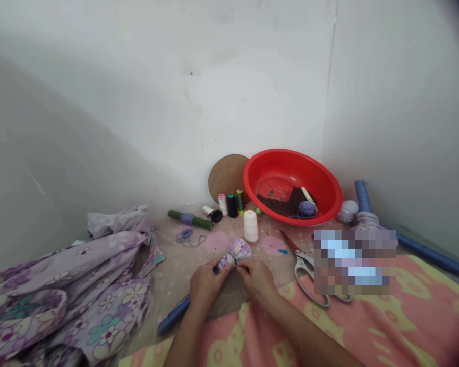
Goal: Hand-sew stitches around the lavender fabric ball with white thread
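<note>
My left hand is closed around the neck of a round bundle of floral cloth on the end of a blue rod. The rod passes under that hand and sticks out at its lower left. Close beside the neck, my right hand pinches a thin pale thread; the fingers partly hide it. Just beyond the bundle stands a white thread spool. Large scissors with grey handles lie open to the right of my right hand.
Floral cloth lies heaped at left. Behind are a green tube with purple yarn, small spools and a cardboard disc. A red basin leans by the wall. A yarn ball sits right; a pink-yellow blanket covers the front.
</note>
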Tool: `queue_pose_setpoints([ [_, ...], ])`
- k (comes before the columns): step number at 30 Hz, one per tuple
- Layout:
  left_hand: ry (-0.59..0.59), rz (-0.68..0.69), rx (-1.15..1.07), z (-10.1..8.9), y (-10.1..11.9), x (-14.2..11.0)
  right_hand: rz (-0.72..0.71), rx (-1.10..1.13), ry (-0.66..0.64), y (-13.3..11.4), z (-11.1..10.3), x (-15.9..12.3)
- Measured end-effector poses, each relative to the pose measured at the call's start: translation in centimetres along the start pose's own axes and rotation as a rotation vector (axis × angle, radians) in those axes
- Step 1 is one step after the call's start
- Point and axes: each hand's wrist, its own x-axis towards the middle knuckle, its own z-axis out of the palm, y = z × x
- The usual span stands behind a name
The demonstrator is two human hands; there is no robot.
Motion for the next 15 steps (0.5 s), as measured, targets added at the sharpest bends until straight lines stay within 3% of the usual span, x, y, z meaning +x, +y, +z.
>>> queue_pose_setpoints([
  [15,-0.037,-0.015,-0.024,-0.4,0.26,0.1,0.002,0.138,-0.033,0.33,0.21,0.24],
])
